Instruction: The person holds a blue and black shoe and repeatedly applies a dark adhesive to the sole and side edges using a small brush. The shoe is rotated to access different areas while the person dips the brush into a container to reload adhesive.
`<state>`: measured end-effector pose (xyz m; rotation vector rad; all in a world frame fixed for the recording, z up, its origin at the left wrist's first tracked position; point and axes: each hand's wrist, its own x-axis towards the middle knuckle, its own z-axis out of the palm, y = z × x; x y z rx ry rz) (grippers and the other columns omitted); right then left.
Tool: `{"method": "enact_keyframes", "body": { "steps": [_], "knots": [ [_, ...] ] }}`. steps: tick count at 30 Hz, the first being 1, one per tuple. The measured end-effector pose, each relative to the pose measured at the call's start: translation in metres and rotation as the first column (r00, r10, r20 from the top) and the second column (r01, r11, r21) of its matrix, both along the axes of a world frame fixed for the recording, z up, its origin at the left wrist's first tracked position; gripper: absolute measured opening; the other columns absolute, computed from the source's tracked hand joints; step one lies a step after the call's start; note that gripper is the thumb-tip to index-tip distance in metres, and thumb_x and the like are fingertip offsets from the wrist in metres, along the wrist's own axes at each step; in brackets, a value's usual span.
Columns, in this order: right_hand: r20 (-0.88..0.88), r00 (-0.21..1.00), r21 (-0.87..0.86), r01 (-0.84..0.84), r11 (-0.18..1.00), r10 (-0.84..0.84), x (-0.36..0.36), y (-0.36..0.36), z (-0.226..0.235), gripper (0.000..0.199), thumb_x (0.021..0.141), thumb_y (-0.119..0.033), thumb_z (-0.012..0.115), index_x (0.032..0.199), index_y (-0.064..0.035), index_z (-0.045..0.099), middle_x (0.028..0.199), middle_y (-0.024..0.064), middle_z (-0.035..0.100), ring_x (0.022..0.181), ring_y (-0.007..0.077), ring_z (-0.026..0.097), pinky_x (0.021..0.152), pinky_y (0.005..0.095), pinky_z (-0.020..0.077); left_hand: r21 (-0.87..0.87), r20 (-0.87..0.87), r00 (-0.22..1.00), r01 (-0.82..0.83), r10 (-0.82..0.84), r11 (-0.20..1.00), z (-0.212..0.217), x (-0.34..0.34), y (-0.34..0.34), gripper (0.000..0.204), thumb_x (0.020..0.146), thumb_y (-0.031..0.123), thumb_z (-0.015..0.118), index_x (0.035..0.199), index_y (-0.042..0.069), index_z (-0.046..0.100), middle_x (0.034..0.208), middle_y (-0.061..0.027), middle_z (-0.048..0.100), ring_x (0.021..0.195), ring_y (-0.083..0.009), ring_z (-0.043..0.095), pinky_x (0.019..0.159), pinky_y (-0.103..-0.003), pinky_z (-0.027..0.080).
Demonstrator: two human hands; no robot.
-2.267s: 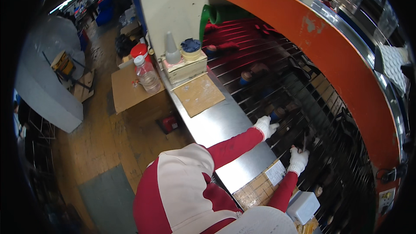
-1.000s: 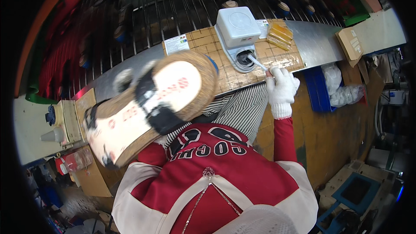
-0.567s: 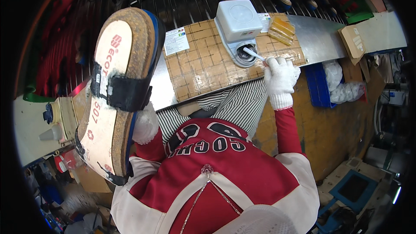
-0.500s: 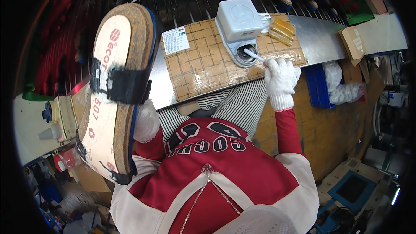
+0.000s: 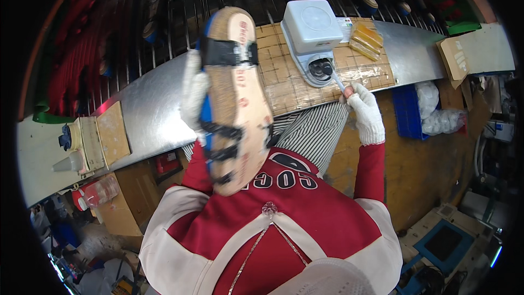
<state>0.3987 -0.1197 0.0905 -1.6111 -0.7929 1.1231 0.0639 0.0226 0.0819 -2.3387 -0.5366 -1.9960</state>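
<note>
My left hand (image 5: 194, 95), in a white knit glove, grips the edge of an unfinished sandal (image 5: 246, 114) held upright over the bench front. Its underside faces up, showing cork, a pale board with red print and black strap ends; a blue edge shows behind. My right hand (image 5: 365, 113), gloved with a bare fingertip showing, is closed on the pale handle of a brush (image 5: 338, 81). The brush's dark head is at the round opening of a grey dispenser (image 5: 318, 80) with a translucent square tank (image 5: 313, 24); whether it touches liquid I cannot tell.
Yellow translucent blocks (image 5: 365, 42) lie beside the dispenser on taped brown cardboard (image 5: 284, 87), atop a metal bench (image 5: 158, 104). Behind runs a rack of dark bars (image 5: 185, 11) carrying several shoes. A blue crate (image 5: 406, 112) with plastic bags stands at right.
The sandal has moved right and away from me, turning more upright. The brush has pulled back slightly, bringing its dark head into sight. The view has shifted a little left.
</note>
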Motion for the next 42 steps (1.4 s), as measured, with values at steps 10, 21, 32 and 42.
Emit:
{"method": "enact_keyframes", "body": {
  "steps": [10,21,32,42],
  "knots": [
    [0.699,0.448,0.700,-0.274,0.659,-0.557,-0.073,0.034,0.086,0.022,0.072,-0.005,0.083,0.093,-0.0057,0.078,0.082,0.0062,0.071,0.076,0.0207,0.062,0.073,0.0321,0.0479,-0.035,-0.070,0.996,-0.049,0.047,0.998,0.027,0.037,-0.002,0.052,0.073,0.018,0.079,0.122,0.010,0.065,0.133,-0.0231,0.060,0.129,-0.0439,0.055,0.113,-0.062,0.036],
    [0.619,0.703,0.577,-0.104,0.810,-0.350,-0.124,0.054,0.072,0.017,0.082,-0.013,0.081,0.097,-0.0058,0.077,0.094,0.0066,0.065,0.087,0.0222,0.056,0.078,0.0340,0.0443,-0.006,-0.149,0.986,-0.077,0.075,0.997,0.034,0.018,-0.008,0.055,0.064,0.013,0.079,0.115,0.010,0.057,0.133,-0.0197,0.055,0.129,-0.0469,0.051,0.101,-0.073,0.038],
    [0.777,0.526,0.554,-0.313,0.772,-0.345,-0.111,0.070,0.095,0.016,0.080,-0.010,0.082,0.094,-0.0043,0.077,0.093,0.0065,0.065,0.087,0.0229,0.058,0.079,0.0345,0.0451,0.028,-0.206,0.972,-0.113,0.116,0.993,0.035,0.001,-0.006,0.059,0.064,0.010,0.078,0.119,0.014,0.058,0.135,-0.0158,0.056,0.134,-0.0438,0.049,0.104,-0.073,0.038],
    [0.834,0.451,0.515,-0.428,0.743,-0.318,-0.105,0.065,0.101,0.019,0.076,-0.009,0.082,0.094,-0.0047,0.076,0.093,0.0069,0.065,0.090,0.0242,0.058,0.079,0.0351,0.0452,0.061,-0.203,0.974,-0.085,0.095,0.995,0.048,-0.005,-0.003,0.061,0.065,0.012,0.079,0.122,0.013,0.057,0.133,-0.0164,0.058,0.130,-0.0429,0.052,0.103,-0.070,0.040]
  ]
}}
